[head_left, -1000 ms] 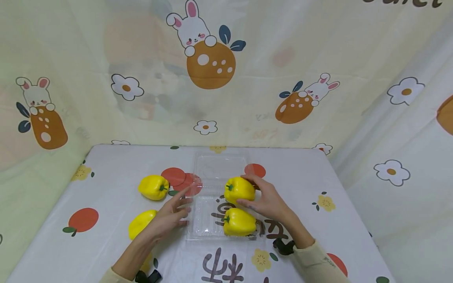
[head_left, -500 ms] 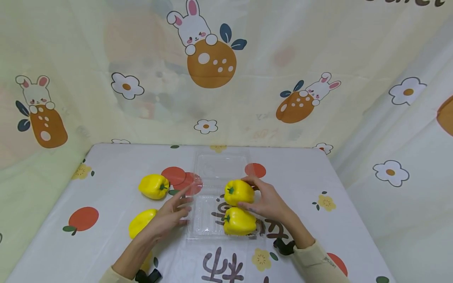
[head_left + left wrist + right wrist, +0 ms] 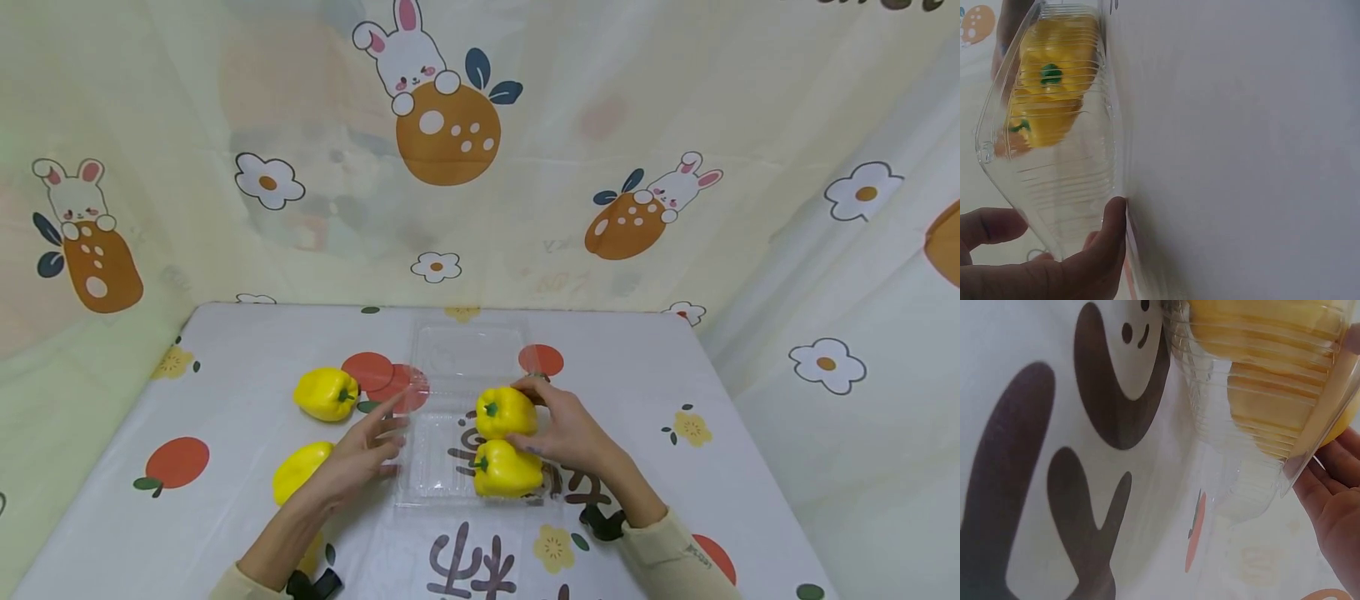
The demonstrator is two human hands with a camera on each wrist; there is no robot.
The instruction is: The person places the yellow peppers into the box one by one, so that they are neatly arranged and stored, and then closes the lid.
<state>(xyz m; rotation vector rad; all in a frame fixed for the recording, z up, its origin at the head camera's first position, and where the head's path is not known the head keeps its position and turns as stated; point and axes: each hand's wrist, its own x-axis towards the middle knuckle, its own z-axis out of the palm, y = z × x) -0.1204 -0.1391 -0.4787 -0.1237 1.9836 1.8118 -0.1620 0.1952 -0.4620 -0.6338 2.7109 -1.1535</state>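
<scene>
Now the right hand (image 3: 567,431) has brought the far yellow bell pepper (image 3: 506,411) nearer along the right side of the clear plastic clamshell tray (image 3: 427,467), so that it sits touching the near yellow bell pepper (image 3: 508,469); a second ago there was a small gap between the two. The hand's fingers are curled round the far pepper's right flank, the thumb on its far side, and the grip has not been released. Judged from this, the pepper is about settled in place and the right half of the tray is filled.

The left hand (image 3: 365,458) has not moved: its fingers lie straight and spread, fingertips pressing on the tray's left rim and holding nothing. The left wrist view shows a fingertip against the ribbed plastic wall, with both peppers seen through it.

The tray holds just these two peppers, stems pointing left, both in its right half; the left half is bare plastic. Its hinged lid (image 3: 468,350) lies open and flat on the far side.

Outside the tray, to the left on the printed tablecloth (image 3: 187,533), lie two more yellow bell peppers: one far-left (image 3: 326,394), and one nearer (image 3: 297,472), partly hidden behind the left forearm.
</scene>
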